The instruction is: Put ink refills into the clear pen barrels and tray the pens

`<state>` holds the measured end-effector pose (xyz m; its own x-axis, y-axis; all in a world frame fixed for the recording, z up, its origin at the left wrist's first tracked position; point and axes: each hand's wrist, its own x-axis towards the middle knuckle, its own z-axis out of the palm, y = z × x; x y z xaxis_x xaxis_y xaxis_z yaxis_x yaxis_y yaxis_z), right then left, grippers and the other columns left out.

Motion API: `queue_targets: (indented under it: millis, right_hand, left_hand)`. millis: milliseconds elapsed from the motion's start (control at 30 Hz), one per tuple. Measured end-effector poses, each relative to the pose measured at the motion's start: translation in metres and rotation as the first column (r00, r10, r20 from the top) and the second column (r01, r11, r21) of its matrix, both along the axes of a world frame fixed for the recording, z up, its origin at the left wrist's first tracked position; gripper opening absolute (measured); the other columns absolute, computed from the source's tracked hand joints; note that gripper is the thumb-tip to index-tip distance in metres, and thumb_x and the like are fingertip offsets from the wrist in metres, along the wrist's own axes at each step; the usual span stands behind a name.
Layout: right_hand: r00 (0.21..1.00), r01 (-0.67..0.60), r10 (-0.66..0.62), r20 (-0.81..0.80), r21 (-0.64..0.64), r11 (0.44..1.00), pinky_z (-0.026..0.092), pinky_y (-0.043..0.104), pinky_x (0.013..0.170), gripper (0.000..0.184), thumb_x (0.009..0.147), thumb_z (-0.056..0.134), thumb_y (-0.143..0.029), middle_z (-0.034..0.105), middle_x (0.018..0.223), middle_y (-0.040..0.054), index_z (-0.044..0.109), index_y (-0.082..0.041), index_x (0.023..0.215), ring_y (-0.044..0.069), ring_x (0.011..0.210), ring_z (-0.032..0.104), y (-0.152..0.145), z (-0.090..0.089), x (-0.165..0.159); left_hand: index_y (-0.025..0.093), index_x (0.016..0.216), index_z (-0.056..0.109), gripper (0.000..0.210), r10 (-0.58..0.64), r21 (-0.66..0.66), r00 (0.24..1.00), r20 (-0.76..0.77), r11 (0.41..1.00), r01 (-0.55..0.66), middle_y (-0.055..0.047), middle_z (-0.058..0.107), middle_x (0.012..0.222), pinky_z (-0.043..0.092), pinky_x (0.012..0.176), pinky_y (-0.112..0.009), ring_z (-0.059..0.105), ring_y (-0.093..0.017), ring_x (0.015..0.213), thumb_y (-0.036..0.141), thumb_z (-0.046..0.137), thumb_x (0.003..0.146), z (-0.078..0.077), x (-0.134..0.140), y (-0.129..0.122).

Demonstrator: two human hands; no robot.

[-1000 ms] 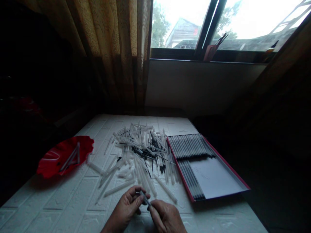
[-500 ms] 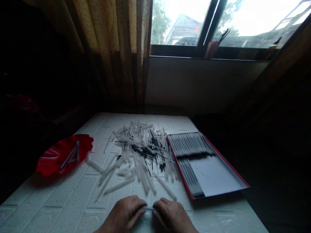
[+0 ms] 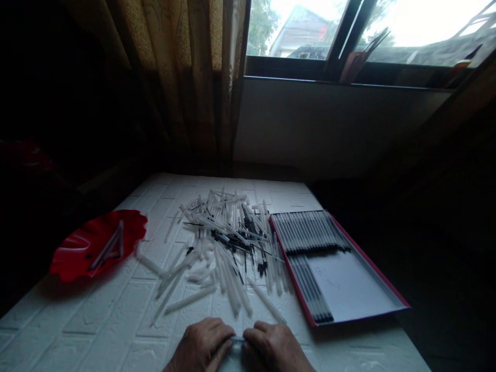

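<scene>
Near the front edge of the view, my left hand and my right hand are closed, fingertips almost meeting. Both pinch a thin translucent pen, of which only a short length shows between them; the fingers hide the rest. Just beyond my hands spreads a loose pile of clear pen barrels, mixed with black refills and small black pen parts. One loose barrel lies closest to my right hand.
At the right, a shallow red-edged box holds a full row of black-tipped pens and a shorter row. A red wavy-edged dish with a few barrels stands left. A window and a curtain are behind the white brick-patterned table.
The camera view has shifted slightly, so the window sits higher and further right. Both hands keep their pinch on the pen, with little visible movement.
</scene>
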<state>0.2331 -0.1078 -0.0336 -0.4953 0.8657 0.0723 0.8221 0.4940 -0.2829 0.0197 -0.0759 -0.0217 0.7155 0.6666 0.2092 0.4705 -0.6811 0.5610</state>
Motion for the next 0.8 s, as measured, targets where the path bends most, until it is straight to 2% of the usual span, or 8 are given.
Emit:
queue_targets:
  millis: [233,400,500,567,633,667,767,800]
  right_hand:
    - [0.999,0.042,-0.042,0.023,0.004,0.999,0.028,0.025,0.044,0.006,0.082,0.061,-0.021,0.072,0.069,-0.0034,0.063,-0.024,0.078,0.014,0.053,0.067,-0.002,-0.001,-0.002]
    - [0.990,0.105,-0.106,-0.090,-0.015,0.994,0.038,0.021,0.050,0.004,0.082,0.058,-0.022,0.073,0.073,-0.0028,0.060,-0.025,0.084,0.016,0.061,0.070,-0.004,-0.008,-0.005]
    - [0.970,0.157,-0.164,-0.177,-0.054,0.986,0.041,0.020,0.053,0.011,0.081,0.056,-0.020,0.074,0.076,-0.0017,0.061,-0.025,0.091,0.017,0.065,0.072,-0.006,-0.007,-0.003]
    - [0.940,0.198,-0.210,-0.268,-0.071,0.978,0.044,0.020,0.055,0.012,0.086,0.051,-0.022,0.074,0.075,-0.0002,0.062,-0.025,0.091,0.017,0.065,0.071,-0.008,0.003,0.005]
    - [0.864,0.276,-0.283,-0.415,-0.079,0.958,0.047,0.021,0.060,0.018,0.092,0.044,-0.028,0.072,0.075,0.0016,0.062,-0.024,0.093,0.017,0.066,0.070,-0.008,0.019,0.023]
    - [0.798,0.331,-0.331,-0.504,-0.092,0.939,0.049,0.022,0.064,0.021,0.094,0.042,-0.031,0.073,0.075,0.0024,0.062,-0.023,0.096,0.017,0.068,0.070,-0.007,0.028,0.035]
    - [0.554,0.551,-0.515,-0.654,-0.176,0.816,0.053,0.026,0.075,0.028,0.093,0.048,-0.044,0.075,0.086,0.0065,0.063,-0.022,0.101,0.021,0.084,0.071,0.004,0.053,0.084]
    - [0.503,0.593,-0.557,-0.662,-0.205,0.779,0.053,0.028,0.078,0.029,0.091,0.050,-0.047,0.075,0.090,0.0080,0.064,-0.022,0.100,0.023,0.088,0.071,0.009,0.057,0.103]
  left_hand:
    - [0.022,0.092,0.064,0.016,0.014,-0.042,0.999,-0.029,0.999,-0.015,-0.003,0.071,0.078,0.051,0.064,-0.021,0.069,-0.017,0.072,0.020,0.048,0.092,0.006,0.001,0.001]
    - [0.024,0.092,0.065,0.016,0.057,-0.093,0.997,0.047,0.994,-0.053,-0.001,0.072,0.080,0.052,0.067,-0.018,0.070,-0.015,0.073,0.022,0.049,0.093,0.004,0.002,0.003]
    - [0.027,0.109,0.064,0.021,0.113,-0.110,0.983,0.141,0.989,-0.098,0.000,0.075,0.093,0.053,0.075,-0.016,0.072,-0.014,0.082,0.024,0.056,0.090,-0.007,-0.001,0.004]
    - [0.029,0.123,0.058,0.034,0.179,-0.144,0.966,0.186,0.978,-0.153,0.002,0.075,0.092,0.054,0.071,-0.014,0.072,-0.012,0.074,0.028,0.059,0.089,-0.015,-0.005,0.006]
    - [0.029,0.129,0.054,0.038,0.226,-0.202,0.952,0.207,0.962,-0.184,0.005,0.074,0.084,0.053,0.061,-0.012,0.069,-0.009,0.059,0.030,0.056,0.091,-0.022,-0.007,0.008]
    - [0.029,0.129,0.054,0.037,0.238,-0.221,0.946,0.218,0.957,-0.190,0.005,0.073,0.080,0.052,0.058,-0.011,0.067,-0.009,0.056,0.031,0.055,0.092,-0.024,-0.008,0.009]
    - [0.028,0.121,0.062,0.032,0.254,-0.223,0.937,0.242,0.954,-0.201,0.004,0.074,0.077,0.053,0.061,-0.012,0.070,-0.010,0.061,0.034,0.055,0.091,-0.026,-0.010,0.012]
    - [0.028,0.119,0.064,0.031,0.260,-0.222,0.935,0.241,0.953,-0.208,0.004,0.075,0.076,0.054,0.063,-0.012,0.071,-0.011,0.063,0.035,0.056,0.090,-0.026,-0.010,0.012]
